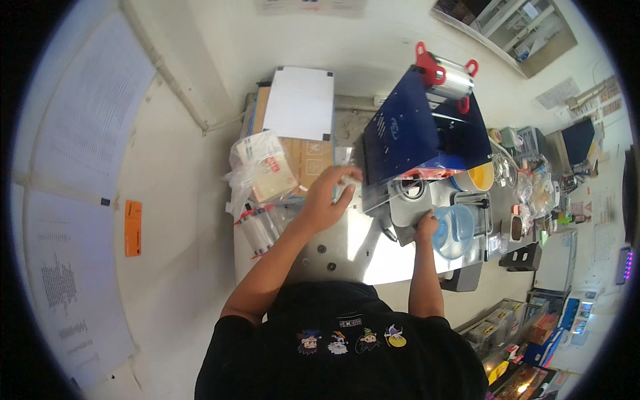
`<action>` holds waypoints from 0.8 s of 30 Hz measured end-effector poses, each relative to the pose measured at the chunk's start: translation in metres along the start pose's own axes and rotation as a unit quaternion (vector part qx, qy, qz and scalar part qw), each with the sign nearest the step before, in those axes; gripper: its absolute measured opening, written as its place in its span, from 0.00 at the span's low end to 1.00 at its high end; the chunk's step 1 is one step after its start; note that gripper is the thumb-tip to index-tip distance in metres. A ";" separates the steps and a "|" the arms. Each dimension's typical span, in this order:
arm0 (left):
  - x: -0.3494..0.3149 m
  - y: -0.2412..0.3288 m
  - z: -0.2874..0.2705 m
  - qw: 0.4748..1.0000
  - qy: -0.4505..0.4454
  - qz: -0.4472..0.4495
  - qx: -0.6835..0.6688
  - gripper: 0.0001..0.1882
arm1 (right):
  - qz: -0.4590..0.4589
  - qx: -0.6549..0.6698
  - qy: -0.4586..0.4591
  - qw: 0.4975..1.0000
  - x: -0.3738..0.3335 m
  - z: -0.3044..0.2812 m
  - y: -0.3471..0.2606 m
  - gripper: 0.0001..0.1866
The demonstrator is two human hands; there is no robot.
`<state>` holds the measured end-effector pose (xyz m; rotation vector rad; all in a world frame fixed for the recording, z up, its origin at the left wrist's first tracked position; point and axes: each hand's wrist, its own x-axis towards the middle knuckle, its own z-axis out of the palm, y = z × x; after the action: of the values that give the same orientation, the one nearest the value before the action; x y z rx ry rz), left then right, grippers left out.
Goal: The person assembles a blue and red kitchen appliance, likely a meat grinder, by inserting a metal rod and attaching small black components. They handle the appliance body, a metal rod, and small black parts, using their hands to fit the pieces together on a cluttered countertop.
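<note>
My left hand (328, 202) reaches over the steel counter, at the left of a dark blue box-shaped machine (399, 130). Its fingers are curved, with the thumb apart from them, and no held thing shows clearly. Closed at the front edge of a grey metal tray-like part (407, 215) is my right hand (426, 227); what its fingers grip is hidden. A round ringed opening (412, 191) sits in that grey part, under the machine. Right beside the right hand stands a clear bluish plastic bowl (455, 231). A film roll with red ends (450, 75) tops the machine.
Left on the counter (353, 257) are a bagged cream package (268, 167), rollers with red ends (259, 230) and a cardboard box (308, 160) under a white sheet (300, 103). Two small dark round pieces (323, 249) lie near my body. A yellow-and-white tub (479, 177) stands right.
</note>
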<state>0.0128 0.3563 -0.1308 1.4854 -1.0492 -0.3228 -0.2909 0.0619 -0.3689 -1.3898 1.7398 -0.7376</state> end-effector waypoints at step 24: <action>0.264 0.065 0.160 0.902 -0.010 -0.428 0.052 0.33 | -0.065 -0.028 -0.040 0.997 0.040 -0.060 -0.060 0.23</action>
<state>0.0156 0.0637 -0.0123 1.9871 -0.3654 -0.9076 -0.3145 0.0071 -0.2958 -1.5609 1.6313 -0.6972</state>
